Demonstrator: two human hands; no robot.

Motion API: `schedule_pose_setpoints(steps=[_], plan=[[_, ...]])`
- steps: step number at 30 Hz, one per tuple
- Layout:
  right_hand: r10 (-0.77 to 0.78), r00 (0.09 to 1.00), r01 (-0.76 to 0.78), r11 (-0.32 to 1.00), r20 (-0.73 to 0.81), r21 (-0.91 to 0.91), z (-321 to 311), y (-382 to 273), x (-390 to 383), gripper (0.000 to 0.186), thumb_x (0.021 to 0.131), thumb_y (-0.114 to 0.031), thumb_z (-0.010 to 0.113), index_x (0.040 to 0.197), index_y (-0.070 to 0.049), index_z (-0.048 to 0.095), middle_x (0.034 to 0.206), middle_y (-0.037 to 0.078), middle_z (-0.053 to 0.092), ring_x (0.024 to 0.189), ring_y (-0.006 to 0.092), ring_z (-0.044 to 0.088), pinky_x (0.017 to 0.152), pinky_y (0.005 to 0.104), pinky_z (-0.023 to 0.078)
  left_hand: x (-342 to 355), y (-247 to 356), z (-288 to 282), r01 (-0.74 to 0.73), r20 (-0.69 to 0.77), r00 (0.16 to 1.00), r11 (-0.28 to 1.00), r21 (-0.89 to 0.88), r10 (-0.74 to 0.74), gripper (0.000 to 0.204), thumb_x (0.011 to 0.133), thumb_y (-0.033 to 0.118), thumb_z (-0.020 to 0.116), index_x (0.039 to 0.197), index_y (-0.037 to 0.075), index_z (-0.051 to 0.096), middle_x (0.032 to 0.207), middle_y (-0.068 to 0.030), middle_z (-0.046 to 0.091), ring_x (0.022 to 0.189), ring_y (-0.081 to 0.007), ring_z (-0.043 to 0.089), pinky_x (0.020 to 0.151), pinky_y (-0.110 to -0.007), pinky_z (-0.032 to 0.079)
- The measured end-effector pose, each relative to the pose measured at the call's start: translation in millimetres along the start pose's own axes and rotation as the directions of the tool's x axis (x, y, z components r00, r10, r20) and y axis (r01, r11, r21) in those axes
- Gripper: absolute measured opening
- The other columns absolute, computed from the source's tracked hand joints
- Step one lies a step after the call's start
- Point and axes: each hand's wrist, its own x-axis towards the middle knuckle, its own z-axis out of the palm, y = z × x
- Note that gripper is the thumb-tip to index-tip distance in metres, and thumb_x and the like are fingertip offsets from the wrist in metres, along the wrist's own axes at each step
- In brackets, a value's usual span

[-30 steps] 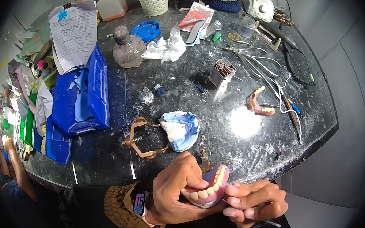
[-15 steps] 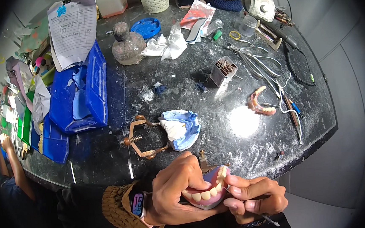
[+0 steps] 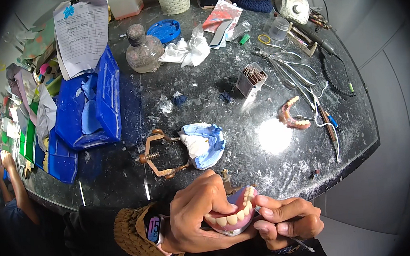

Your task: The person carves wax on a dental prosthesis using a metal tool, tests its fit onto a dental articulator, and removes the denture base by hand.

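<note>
Gleaming dark speckled worktop (image 3: 237,45), cluttered; blue bin (image 3: 100,107) at left.

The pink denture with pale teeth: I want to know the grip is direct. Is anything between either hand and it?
Nothing visible. The left hand cups the pink denture with pale teeth directly, thumb on its gum. The right hand touches its right edge with bare fingertips while holding a thin tool.
</note>
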Motion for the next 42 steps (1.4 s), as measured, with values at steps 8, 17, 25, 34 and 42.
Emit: schedule_pose_setpoints(steps=[8,17,25,34,42], plan=[[0.18,0.982,-0.187,0.965,0.055,0.184,-12,-2,-18,0.025,0.08,0.022,0.045,0.102,0.01,0.047,0.13,0.036,0.042,0.105,0.0363,0.061,0.052,0.0241,0.053,0,-4,3,0.066,0.027,0.998,0.993,-0.101,-0.064,0.044,0.057,0.01,0.089,0.076,0.006,0.049,0.071,-0.0076,0.054,0.061,-0.0146,0.054,0.054,-0.03,0.043],[0.179,0.984,-0.18,0.969,0.021,0.169,-9,-4,-23,0.023,0.081,0.02,0.052,0.101,0.009,0.053,0.128,0.03,0.049,0.094,0.0343,0.067,0.051,0.0281,0.053,1,-14,4,0.199,0.147,0.974,0.964,-0.179,-0.173,0.051,0.055,0.009,0.09,0.086,0.006,0.05,0.088,-0.0113,0.06,0.089,-0.0199,0.063,0.083,-0.038,0.052],[0.149,0.984,-0.161,0.978,-0.095,-0.132,-7,-5,-11,0.033,0.065,0.014,0.076,0.082,0.001,0.051,0.088,0.018,0.066,0.097,0.0351,0.064,0.086,0.0428,0.052,14,-11,-3,0.099,0.271,0.958,0.995,-0.001,-0.095,0.056,0.057,0.019,0.089,0.105,0.0,0.065,0.102,-0.0154,0.068,0.088,-0.022,0.065,0.075,-0.03,0.051],[0.082,0.995,-0.094,0.958,-0.055,-0.271,6,-11,-8,0.036,0.061,0.008,0.082,0.079,-0.004,0.053,0.084,0.017,0.068,0.088,0.0336,0.068,0.082,0.0412,0.055,14,-6,2,0.115,0.212,0.969,0.99,0.081,-0.13,0.032,0.07,0.001,0.077,0.101,0.003,0.068,0.095,-0.0126,0.069,0.08,-0.0199,0.065,0.067,-0.029,0.052],[-0.221,0.973,0.2,0.953,-0.071,-0.23,13,5,7,0.022,0.067,0.017,0.069,0.073,0.007,0.05,0.085,0.027,0.064,0.086,0.0393,0.068,0.073,0.0437,0.058,14,-4,1,0.117,0.212,0.968,0.988,0.101,-0.136,0.031,0.07,0.004,0.077,0.1,0.002,0.068,0.094,-0.0134,0.069,0.081,-0.0211,0.065,0.069,-0.029,0.052]])
